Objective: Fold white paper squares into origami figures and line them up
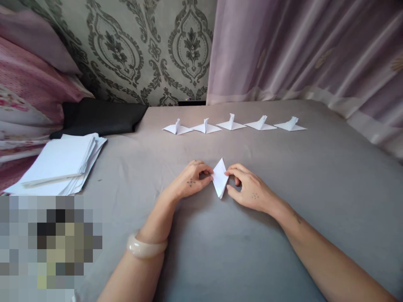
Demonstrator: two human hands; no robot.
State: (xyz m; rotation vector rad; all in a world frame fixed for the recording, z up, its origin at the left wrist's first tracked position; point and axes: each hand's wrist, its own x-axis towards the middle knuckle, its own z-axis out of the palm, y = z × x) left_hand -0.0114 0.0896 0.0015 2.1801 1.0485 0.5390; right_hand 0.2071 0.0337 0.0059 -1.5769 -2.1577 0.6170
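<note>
A small white piece of paper folded into a diamond (221,178) stands point-up between my hands over the grey cloth. My left hand (193,179) pinches its left corner between thumb and fingers. At the right edge, the fingertips of my right hand (248,186) hold the paper, with the thumb a little lower beside it. Behind it runs a row of several folded white paper birds, among them one at the left end (177,128), one in the middle (231,123) and one at the right end (292,124).
A stack of white paper sheets (58,159) lies at the left, in front of a black folded item (100,115). Pink curtains (267,50) hang at the right and back, beside a patterned wall (154,46). A blurred patch covers the lower left.
</note>
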